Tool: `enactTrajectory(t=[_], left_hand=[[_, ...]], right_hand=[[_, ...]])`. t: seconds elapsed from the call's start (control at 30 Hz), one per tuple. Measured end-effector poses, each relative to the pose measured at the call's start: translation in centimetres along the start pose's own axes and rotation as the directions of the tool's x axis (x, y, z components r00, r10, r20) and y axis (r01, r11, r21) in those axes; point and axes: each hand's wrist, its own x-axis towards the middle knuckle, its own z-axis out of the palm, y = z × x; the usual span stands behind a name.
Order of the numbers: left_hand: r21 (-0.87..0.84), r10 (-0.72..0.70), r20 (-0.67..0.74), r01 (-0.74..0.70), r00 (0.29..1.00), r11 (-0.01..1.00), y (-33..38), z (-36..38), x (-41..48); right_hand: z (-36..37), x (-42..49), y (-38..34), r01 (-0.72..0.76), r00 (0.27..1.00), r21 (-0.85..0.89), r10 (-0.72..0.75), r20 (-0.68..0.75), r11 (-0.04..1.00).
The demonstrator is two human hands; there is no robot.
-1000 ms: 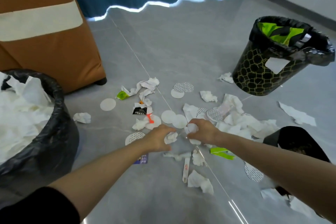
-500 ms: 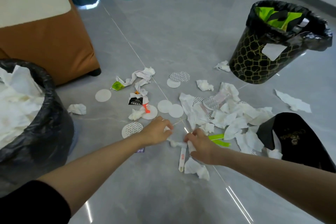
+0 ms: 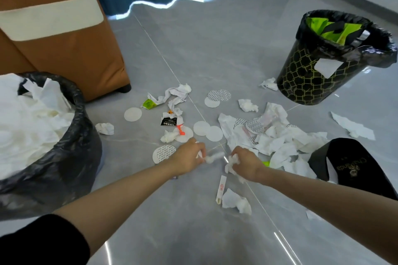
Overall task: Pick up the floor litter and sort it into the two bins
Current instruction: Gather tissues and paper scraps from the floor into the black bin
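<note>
Our left hand (image 3: 187, 158) pinches a twisted tissue wad (image 3: 213, 156) and our right hand (image 3: 246, 164) curls round a crumpled tissue (image 3: 231, 163), both low over the floor litter (image 3: 271, 142), presumably gathering paper for the tissue-filled bin (image 3: 86, 127) at our left.

Gold lettering (image 3: 350, 167) on the black bag (image 3: 321, 160) lies upside down, too blurred to read surely.

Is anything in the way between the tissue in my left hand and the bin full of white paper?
Nothing visible blocks it. The left hand grips the tissue; toward the paper-filled bin only low litter, like a round seal, lies on the floor.
</note>
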Motion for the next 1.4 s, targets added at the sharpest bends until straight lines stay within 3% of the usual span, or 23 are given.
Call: enactTrajectory(t=[0.1, 0.27, 0.47, 0.6, 0.73, 0.93, 1.13, 1.27, 1.4], left_hand=[[-0.051, -0.046, -0.141, 0.040, 0.989, 0.998, 0.1, -3.0, -0.6], [-0.165, -0.150, -0.390, 0.091, 0.909, 0.982, 0.1, -9.7, -2.8], [-0.249, -0.218, -0.618, 0.075, 0.756, 0.966, -0.9, -17.1, -8.3], [-0.279, -0.300, -0.721, 0.135, 0.625, 0.951, -3.2, -20.6, -13.4], [-0.305, -0.405, -0.754, 0.271, 0.517, 0.913, -6.5, -22.3, -18.4], [-0.388, -0.582, -0.715, 0.473, 0.387, 0.791, -11.2, -22.2, -23.9], [-0.377, -0.543, -0.676, 0.401, 0.498, 0.835, -11.8, -20.6, -24.7], [-0.346, -0.484, -0.757, 0.358, 0.439, 0.867, -10.4, -21.0, -24.1], [-0.291, -0.413, -0.813, 0.329, 0.410, 0.899, -8.7, -21.8, -22.4]], right_hand=[[-1.5, 0.2, -1.8, -0.017, 0.999, 0.155, 0.024, -0.041, 0.988], [-4.2, 1.4, -7.9, 0.100, 0.981, 0.346, -0.034, -0.192, 0.933], [-5.3, 2.7, -19.3, 0.259, 0.965, 0.612, -0.183, -0.186, 0.747], [-4.3, 2.8, -27.3, 0.280, 0.951, 0.752, -0.281, -0.131, 0.597], [-2.5, 2.3, -34.0, 0.329, 0.907, 0.751, -0.412, -0.083, 0.573], [2.0, 0.0, -40.9, 0.453, 0.850, 0.585, -0.525, -0.054, 0.673], [3.8, -0.5, -40.6, 0.585, 0.759, 0.428, -0.651, 0.011, 0.689], [2.6, -0.2, -39.0, 0.701, 0.695, 0.336, -0.708, -0.126, 0.629], [0.7, 0.6, -36.3, 0.711, 0.698, 0.333, -0.680, -0.224, 0.619]])
